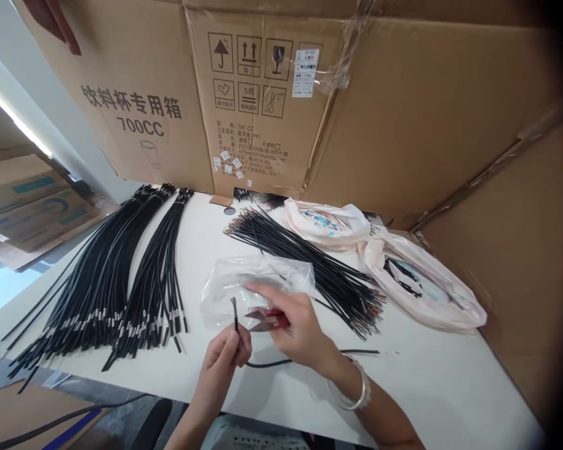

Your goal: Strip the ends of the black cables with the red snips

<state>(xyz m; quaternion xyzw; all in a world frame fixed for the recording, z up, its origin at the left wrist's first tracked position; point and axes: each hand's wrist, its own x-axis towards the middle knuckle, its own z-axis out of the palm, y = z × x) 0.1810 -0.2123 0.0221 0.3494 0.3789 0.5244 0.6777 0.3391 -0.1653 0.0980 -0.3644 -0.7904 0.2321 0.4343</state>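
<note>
My left hand (pixel 229 349) pinches a black cable (pixel 271 363) close to its end, and the frayed tip stands upright above the fingers. The rest of that cable runs right along the table, under my right wrist, to a thin pale end. In my right hand (pixel 296 322) is a small pair of red-handled cutters (pixel 273 320). Their blades are parted and point left, just right of the cable tip, apart from it. The index finger of this hand stretches out over a clear plastic bag (pixel 220 281) lying behind both hands.
Bundles of black cables (pixel 117 262) with pale bands lie at left. Another bundle (pixel 309 262) with copper-coloured ends lies behind the bag. Two pale plastic bags (pixel 431 294) sit at right. Cardboard (pixel 403 112) walls off the back and right of the white table (pixel 426 387).
</note>
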